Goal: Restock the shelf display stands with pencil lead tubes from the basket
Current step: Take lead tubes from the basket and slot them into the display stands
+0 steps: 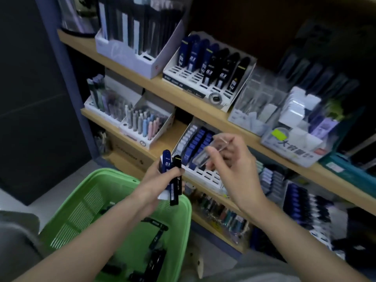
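Observation:
My left hand (pixel 160 176) grips a small bunch of pencil lead tubes (pixel 172 176), one blue marked 0.3 and black ones, upright above the green basket (pixel 114 192). My right hand (pixel 232 159) pinches a clear, blurred tube (pixel 211 151) in front of the white display stand (pixel 203 176) on the middle shelf, which holds rows of blue tubes and has bare slots at the front. More black tubes (pixel 156 237) lie in the basket. A second white stand (pixel 209 74) on the upper shelf holds blue and black tubes.
Wooden shelves (pixel 162 86) run diagonally, with pen boxes (pixel 142 127) to the left and clear organisers (pixel 264 106) to the right. The lowest shelf carries more tubes and pens (pixel 305 206). A dark panel (pixel 30 98) stands on the left. Pale floor shows under the basket.

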### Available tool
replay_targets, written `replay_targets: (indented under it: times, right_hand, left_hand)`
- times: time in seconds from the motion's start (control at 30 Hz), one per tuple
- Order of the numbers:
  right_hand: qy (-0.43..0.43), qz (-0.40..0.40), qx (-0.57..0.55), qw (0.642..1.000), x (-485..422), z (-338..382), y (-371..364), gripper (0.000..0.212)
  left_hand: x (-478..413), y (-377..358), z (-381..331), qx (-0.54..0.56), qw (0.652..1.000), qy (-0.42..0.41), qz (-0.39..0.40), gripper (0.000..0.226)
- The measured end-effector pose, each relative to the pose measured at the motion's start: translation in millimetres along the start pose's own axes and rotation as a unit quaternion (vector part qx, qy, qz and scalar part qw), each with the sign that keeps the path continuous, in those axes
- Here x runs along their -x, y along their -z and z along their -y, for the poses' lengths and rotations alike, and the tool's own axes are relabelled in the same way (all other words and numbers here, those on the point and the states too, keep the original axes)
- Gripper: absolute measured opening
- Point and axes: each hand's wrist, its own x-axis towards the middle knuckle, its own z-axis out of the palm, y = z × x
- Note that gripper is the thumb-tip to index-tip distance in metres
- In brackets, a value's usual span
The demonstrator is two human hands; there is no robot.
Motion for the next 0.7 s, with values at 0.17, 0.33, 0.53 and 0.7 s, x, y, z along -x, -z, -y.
replay_targets:
  times: [0.17,0.33,0.53,0.7]
  right_hand:
    - [0.077,-0.081,0.065,0.992,-30,42,50,0.015]
    - [0.100,-0.191,0.169,0.962,-56,57,91,0.010]
    - [0.054,-0.206,0.301,0.930,-74,58,115,0.001]
    - [0.025,-0.156,0.309,0.938,-83,54,118,0.009]
  left_hand:
    - [1,-22,-31,-0.001,0.999,-0.042,0.021,0.032]
    - [-1,-38,-51,-0.016,0.996,-0.070,0.058,0.037]
    - [3,-52,-60,-0.022,0.995,-0.053,0.076,0.039]
    - [8,-60,-66,-0.029,0.995,-0.051,0.086,0.027]
